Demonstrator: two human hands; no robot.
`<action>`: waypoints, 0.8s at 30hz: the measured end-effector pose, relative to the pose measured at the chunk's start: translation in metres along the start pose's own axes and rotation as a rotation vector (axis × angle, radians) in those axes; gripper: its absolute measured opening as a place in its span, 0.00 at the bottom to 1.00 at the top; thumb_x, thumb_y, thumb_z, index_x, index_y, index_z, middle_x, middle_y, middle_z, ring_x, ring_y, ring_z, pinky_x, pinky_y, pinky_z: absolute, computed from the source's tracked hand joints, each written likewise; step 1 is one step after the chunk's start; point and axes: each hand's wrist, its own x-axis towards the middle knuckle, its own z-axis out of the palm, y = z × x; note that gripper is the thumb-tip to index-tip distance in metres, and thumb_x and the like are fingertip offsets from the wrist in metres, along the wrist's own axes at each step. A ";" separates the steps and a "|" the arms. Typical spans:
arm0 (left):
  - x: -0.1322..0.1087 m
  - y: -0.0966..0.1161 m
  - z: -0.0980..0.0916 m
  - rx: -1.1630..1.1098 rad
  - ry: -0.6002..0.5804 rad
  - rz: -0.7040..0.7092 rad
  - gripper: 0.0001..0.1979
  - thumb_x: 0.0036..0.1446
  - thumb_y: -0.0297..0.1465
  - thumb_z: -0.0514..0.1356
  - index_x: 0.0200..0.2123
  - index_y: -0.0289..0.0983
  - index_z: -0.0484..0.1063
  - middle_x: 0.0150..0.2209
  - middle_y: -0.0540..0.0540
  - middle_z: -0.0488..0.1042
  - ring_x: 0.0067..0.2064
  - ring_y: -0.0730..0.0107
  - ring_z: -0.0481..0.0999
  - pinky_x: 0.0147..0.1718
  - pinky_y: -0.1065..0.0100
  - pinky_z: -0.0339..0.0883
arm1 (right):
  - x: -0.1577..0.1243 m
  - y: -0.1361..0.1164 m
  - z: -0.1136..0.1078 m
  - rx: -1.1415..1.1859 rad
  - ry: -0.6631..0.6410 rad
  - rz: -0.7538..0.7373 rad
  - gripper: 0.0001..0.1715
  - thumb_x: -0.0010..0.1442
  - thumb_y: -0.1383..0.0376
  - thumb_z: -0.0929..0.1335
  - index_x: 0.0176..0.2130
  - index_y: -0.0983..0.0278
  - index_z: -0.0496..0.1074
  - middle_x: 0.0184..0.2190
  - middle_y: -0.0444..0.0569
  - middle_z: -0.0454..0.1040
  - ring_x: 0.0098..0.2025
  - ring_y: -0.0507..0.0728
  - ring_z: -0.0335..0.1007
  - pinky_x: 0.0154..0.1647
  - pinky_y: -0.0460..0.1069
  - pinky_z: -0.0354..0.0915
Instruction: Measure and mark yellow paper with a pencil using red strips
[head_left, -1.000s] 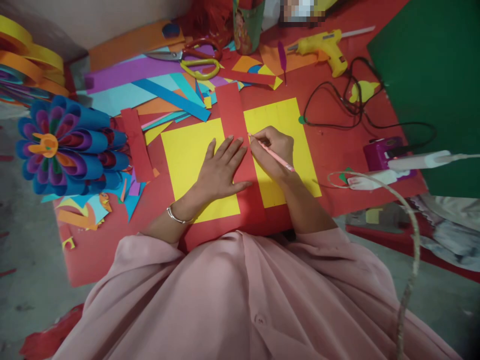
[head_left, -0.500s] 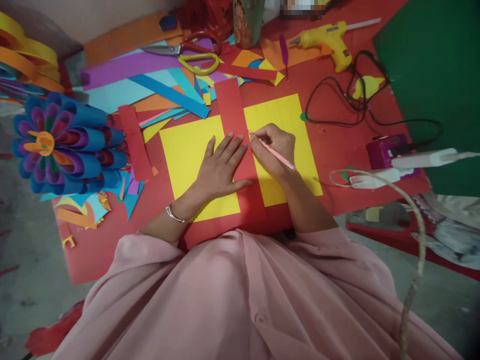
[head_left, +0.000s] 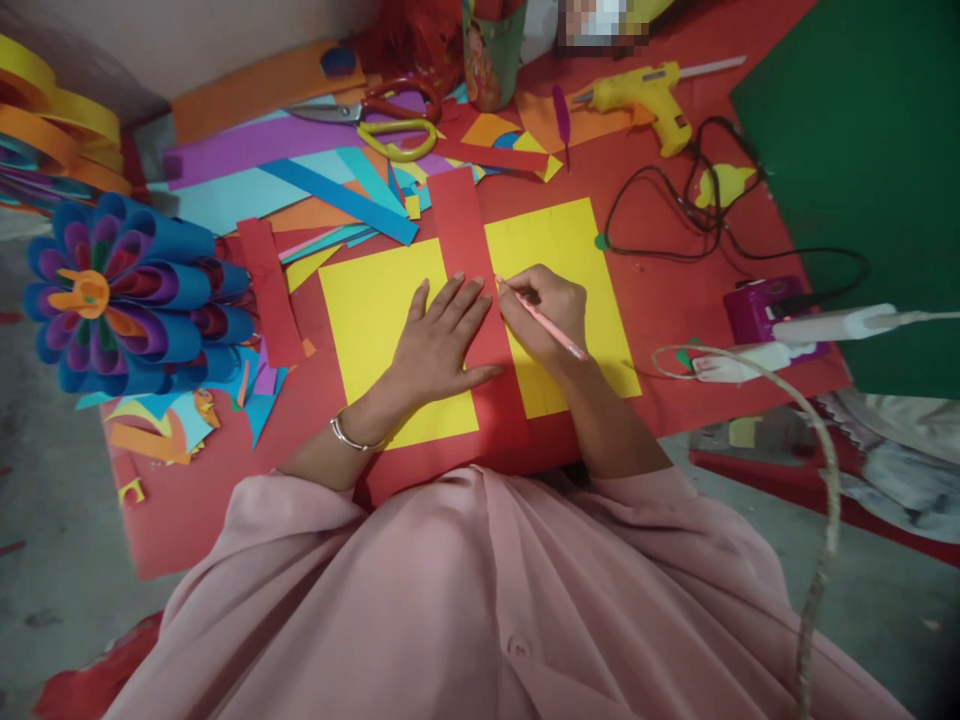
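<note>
A yellow sheet of paper (head_left: 375,330) lies on the red table, with a red paper strip (head_left: 459,215) laid across its middle. My left hand (head_left: 439,340) rests flat with fingers spread, pressing on the strip and the yellow sheet left of it. In my right hand (head_left: 551,310) is a pink pencil (head_left: 559,335), pinched between thumb and fingers. Its tip touches down at the strip's right edge, level with my left fingertips. Faint marks show along the sheet's top edge.
Scissors (head_left: 401,125) with red and yellow handles lie on paper scraps at the back. A yellow glue gun (head_left: 649,100) sits back right, its black cord (head_left: 660,165) looping below. A blue-purple paper flower (head_left: 135,300) stands left. A power strip (head_left: 750,362) lies right.
The pencil tip has slid slightly down along the strip's right edge, and my right hand with it. My left hand stays in place on the strip. The whole view has shifted a little.
</note>
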 end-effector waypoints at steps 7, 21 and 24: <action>-0.001 -0.001 0.002 0.012 0.004 -0.005 0.49 0.62 0.64 0.51 0.75 0.38 0.53 0.75 0.35 0.55 0.77 0.42 0.49 0.73 0.41 0.29 | -0.036 -0.012 -0.021 -0.068 -0.034 0.033 0.08 0.64 0.61 0.69 0.34 0.60 0.77 0.27 0.43 0.78 0.28 0.53 0.74 0.34 0.49 0.69; -0.001 0.000 0.001 0.014 0.004 -0.008 0.50 0.61 0.65 0.51 0.74 0.37 0.54 0.75 0.35 0.55 0.77 0.43 0.49 0.74 0.43 0.28 | -0.138 -0.043 -0.086 -0.048 -0.174 0.109 0.04 0.64 0.63 0.71 0.36 0.59 0.78 0.27 0.43 0.79 0.25 0.52 0.74 0.26 0.47 0.68; 0.000 0.000 0.000 0.003 -0.003 -0.014 0.51 0.60 0.66 0.51 0.74 0.37 0.54 0.75 0.35 0.55 0.77 0.43 0.48 0.74 0.43 0.28 | -0.150 -0.044 -0.091 -0.064 -0.206 0.159 0.06 0.65 0.60 0.70 0.36 0.56 0.79 0.30 0.45 0.82 0.27 0.56 0.78 0.27 0.49 0.71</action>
